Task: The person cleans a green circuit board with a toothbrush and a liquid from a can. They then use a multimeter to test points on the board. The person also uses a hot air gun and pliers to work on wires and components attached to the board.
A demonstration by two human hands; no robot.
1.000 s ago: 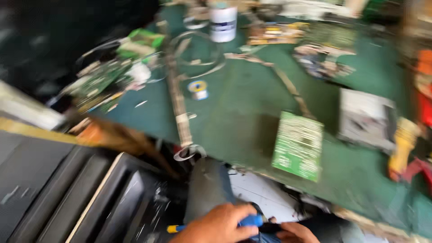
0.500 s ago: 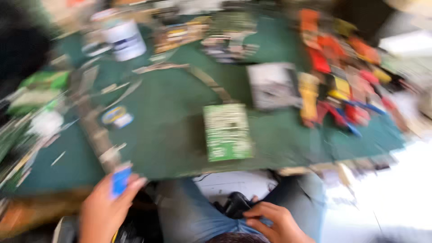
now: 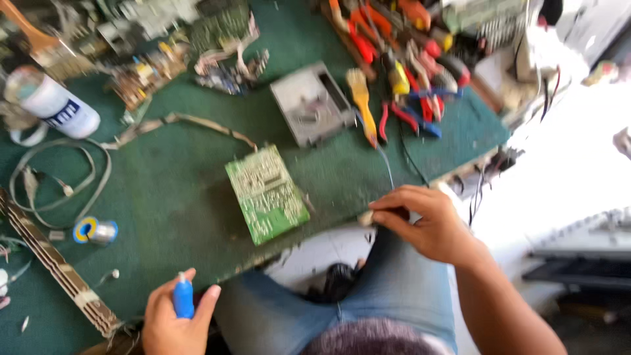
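left hand [image 3: 172, 322] clenched on blue tool [image 3: 183, 297], upright at counter [image 3: 164, 190] edge | right hand [image 3: 427, 223] pinching what looks like a small pale piece [image 3: 366, 217] | green circuit board [image 3: 266, 192] between hands, nearer right, long axis slanting away

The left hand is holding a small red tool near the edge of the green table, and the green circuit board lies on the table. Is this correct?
Not quite: in the head view the tool in the left hand is blue, not red. The rest holds: the hand is near the edge of the green table, and the green circuit board lies on it.
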